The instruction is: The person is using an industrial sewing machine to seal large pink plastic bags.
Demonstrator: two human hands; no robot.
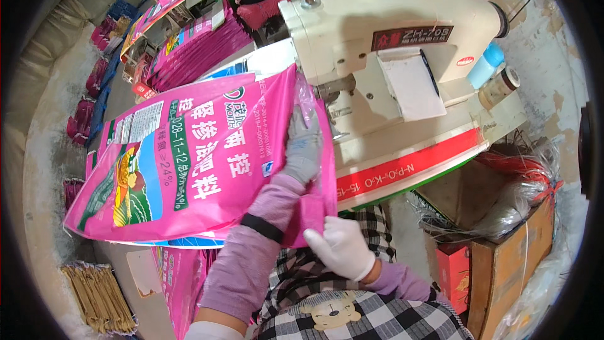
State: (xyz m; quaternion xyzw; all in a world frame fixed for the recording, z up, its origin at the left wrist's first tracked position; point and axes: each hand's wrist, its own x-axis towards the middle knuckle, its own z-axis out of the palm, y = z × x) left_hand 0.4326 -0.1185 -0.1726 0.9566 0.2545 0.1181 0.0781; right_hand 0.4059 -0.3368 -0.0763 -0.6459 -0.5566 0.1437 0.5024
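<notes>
A large pink printed woven bag [220, 151] lies across the sewing machine's bed, with a picture of a figure in yellow on its front. My left hand [303, 145], in a grey glove, reaches along the bag's right edge near the needle area. Its fingers look stretched out, partly covered by a clear film and the pink edge. At the bag's lower right corner, my right hand [343, 247] in a white glove is closed on the folded pink edge. The cream sewing machine [352, 31] stands just beyond both hands.
Stacked pink bags [195, 50] lie at the far left, and more bundles line the wall. A white pad [412, 85] rests against the machine. Right of it stand a blue bottle [486, 66] and a thread spool [500, 87]. Clear strands [513, 204] lie over a cardboard box [513, 271].
</notes>
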